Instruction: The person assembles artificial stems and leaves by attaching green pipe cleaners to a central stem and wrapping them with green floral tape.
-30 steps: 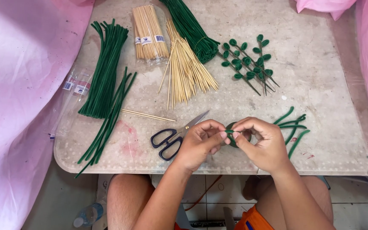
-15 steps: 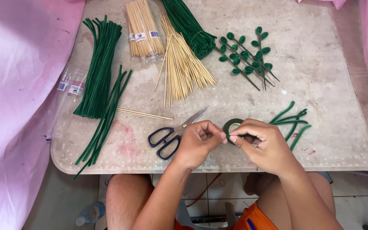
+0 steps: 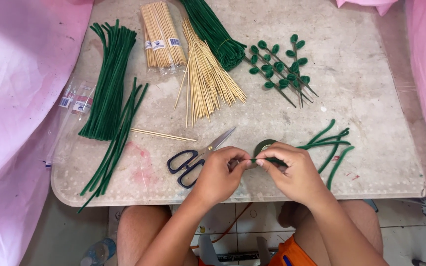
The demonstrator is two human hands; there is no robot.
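Worn stone-like table (image 3: 371, 98) with green pipe cleaners (image 3: 108, 88), skewers (image 3: 208, 81), scissors (image 3: 198, 157), perhaps tape (image 3: 264, 146).

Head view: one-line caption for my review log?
Left hand and right hand pinch a green stem beside scissors.

Scissors (image 3: 199, 156) on table (image 3: 371, 88), just left of hands. Loose skewers (image 3: 208, 81) behind them, bagged skewers (image 3: 161, 34) further back-left. Leaf stems (image 3: 282, 66) back-right, pipe cleaner bundle (image 3: 107, 83) far left.
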